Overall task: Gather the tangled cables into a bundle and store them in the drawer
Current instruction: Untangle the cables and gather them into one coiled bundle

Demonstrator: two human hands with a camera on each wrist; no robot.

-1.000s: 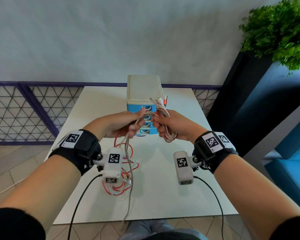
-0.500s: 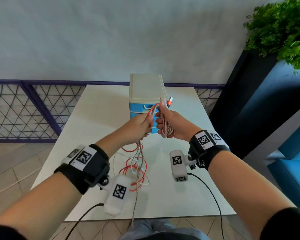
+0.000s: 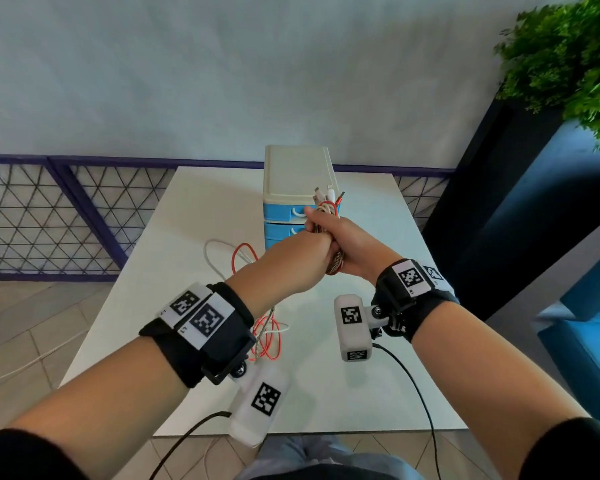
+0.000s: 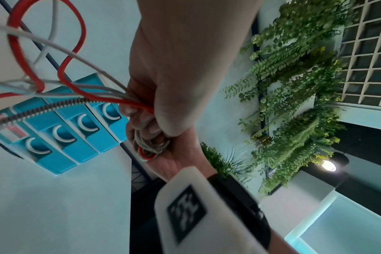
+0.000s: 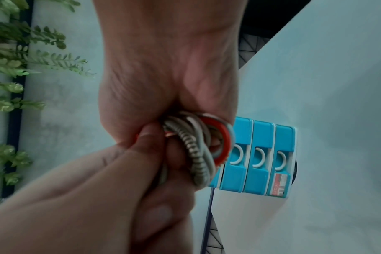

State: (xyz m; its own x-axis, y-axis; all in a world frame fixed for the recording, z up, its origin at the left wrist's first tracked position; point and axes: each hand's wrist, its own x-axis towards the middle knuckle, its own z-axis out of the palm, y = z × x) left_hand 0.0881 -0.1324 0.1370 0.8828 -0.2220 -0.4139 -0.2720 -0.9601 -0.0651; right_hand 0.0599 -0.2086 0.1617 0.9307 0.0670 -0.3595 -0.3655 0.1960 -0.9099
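Right hand (image 3: 352, 245) with fingers clamped on a looped bundle of red, white and braided metallic cables (image 3: 327, 208), left hand (image 3: 303, 256) touching it, fingers (image 4: 139, 114) curled round the trailing strands, raised before the small blue-and-cream plastic drawer unit (image 3: 297, 174) at the far side of the white desk (image 3: 187, 237), loose loops (image 3: 267, 332) on the desk nearer.

We are seeing both hands (image 3: 321, 242) raised just in front of the drawer unit (image 3: 297, 188), blocking its handles. Loose cable loops (image 3: 265, 336) are trailing across the table (image 3: 187, 237) below; bare tabletop is lying open on either side.
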